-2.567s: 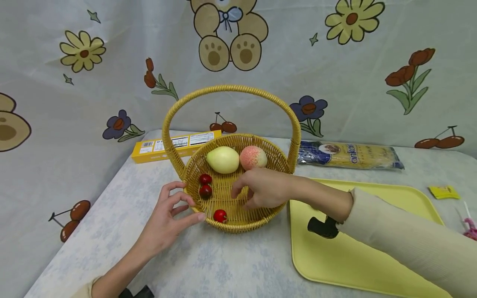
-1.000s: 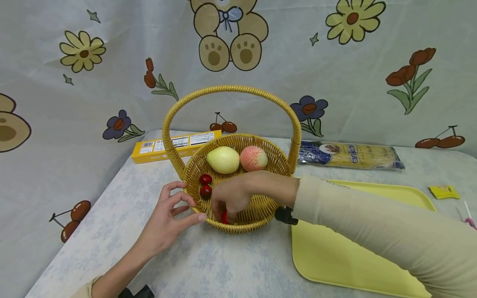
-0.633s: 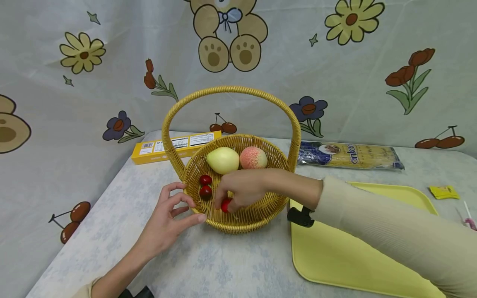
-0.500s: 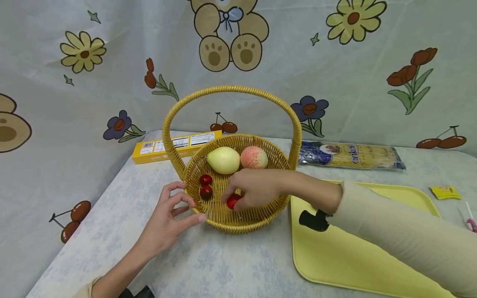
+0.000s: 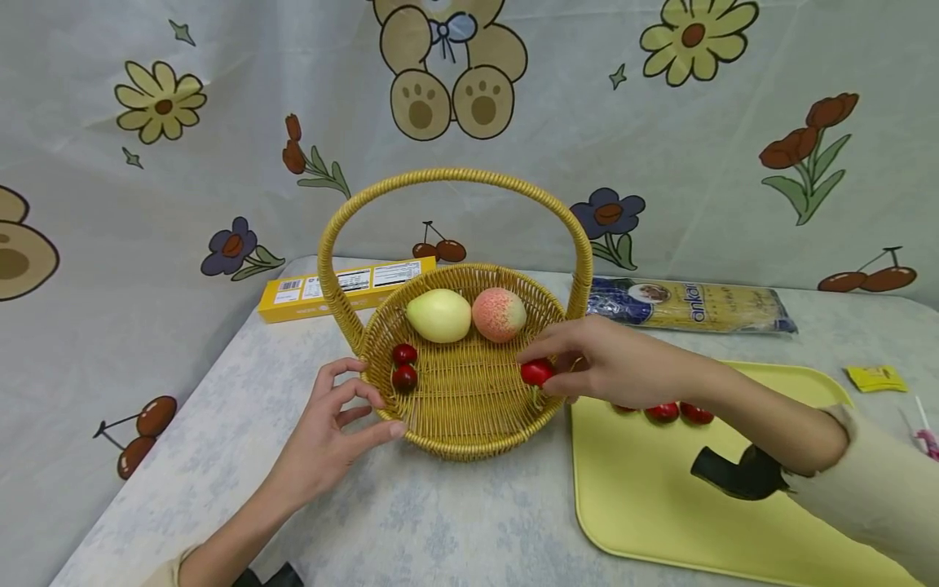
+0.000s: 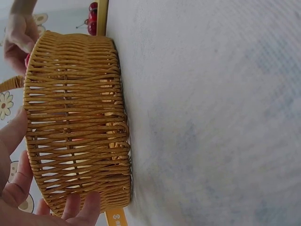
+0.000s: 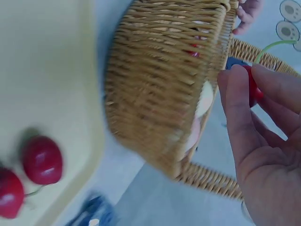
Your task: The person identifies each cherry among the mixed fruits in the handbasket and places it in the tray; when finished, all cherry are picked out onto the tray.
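Note:
My right hand (image 5: 609, 363) pinches a red cherry (image 5: 538, 372) over the right side of the yellow wicker basket (image 5: 469, 447). In the right wrist view, a green stem sticks up from that cherry (image 7: 254, 88). The fingers of my left hand (image 5: 333, 428) are spread against the basket's front-left rim, touching it. Inside the basket lie a pale green pear (image 5: 439, 315), a pink peach (image 5: 500, 315) and two dark red cherries (image 5: 404, 378). More red cherries (image 5: 663, 413) lie on the yellow tray (image 5: 638, 522), partly behind my right forearm.
The basket's tall handle (image 5: 455, 174) arches over the fruit. Behind stand a yellow box (image 5: 345, 289) at left and a bag of pasta (image 5: 689, 306) at right. A small yellow packet (image 5: 876, 378) and a lollipop (image 5: 926, 440) lie far right.
My right hand reached down to the cherry at the basket's front, took hold of it, and has lifted it rightward to the basket's right rim. My left hand has stayed in place.

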`<control>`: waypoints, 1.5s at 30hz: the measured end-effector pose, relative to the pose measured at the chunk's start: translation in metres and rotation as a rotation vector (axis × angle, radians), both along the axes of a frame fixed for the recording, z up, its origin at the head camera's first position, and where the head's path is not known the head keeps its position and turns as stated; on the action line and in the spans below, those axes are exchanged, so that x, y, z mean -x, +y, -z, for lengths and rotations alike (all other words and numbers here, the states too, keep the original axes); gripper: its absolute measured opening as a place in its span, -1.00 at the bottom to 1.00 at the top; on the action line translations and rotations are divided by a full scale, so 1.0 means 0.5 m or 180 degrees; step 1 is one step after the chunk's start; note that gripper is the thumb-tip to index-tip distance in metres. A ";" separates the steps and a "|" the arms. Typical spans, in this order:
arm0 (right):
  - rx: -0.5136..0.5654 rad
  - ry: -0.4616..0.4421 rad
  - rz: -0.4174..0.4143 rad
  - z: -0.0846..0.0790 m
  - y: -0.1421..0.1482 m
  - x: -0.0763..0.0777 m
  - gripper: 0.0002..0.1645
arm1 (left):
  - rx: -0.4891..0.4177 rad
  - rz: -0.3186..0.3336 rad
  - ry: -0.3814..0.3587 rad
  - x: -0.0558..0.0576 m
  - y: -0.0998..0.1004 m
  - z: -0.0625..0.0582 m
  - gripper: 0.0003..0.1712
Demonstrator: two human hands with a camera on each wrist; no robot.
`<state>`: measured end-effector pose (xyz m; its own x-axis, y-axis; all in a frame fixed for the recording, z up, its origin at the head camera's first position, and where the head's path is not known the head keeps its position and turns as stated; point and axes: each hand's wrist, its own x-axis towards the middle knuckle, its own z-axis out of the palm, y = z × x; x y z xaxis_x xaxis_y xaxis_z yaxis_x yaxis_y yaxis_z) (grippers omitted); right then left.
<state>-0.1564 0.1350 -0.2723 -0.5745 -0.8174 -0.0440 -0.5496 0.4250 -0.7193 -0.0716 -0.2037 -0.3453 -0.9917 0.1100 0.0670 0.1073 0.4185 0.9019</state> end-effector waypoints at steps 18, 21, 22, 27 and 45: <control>-0.0004 -0.0091 0.1359 0.073 0.198 -0.068 -0.58 | 0.0024 0.0008 0.0014 0.001 -0.004 0.004 -0.68; 0.0015 0.0062 0.1458 0.090 0.227 -0.070 -0.56 | 0.0032 -0.0009 0.0007 0.002 -0.006 0.004 -0.67; 0.0001 0.0169 0.1498 0.096 0.236 -0.070 -0.55 | 0.0037 -0.0015 0.0004 0.002 -0.007 0.005 -0.67; -0.0265 0.0368 0.1699 0.121 0.279 -0.068 -0.57 | 0.0054 0.0004 0.0022 0.003 -0.007 0.006 -0.67; -0.1208 -0.0123 0.1841 0.167 0.349 -0.061 -0.55 | -0.0035 0.0051 0.0027 0.000 -0.002 0.001 -0.70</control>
<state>-0.1256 0.3094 -0.3557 -0.9056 -0.3041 -0.2956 -0.1358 0.8682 -0.4773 -0.0716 -0.2047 -0.3456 -0.9892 0.1251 0.0767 0.1216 0.4068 0.9054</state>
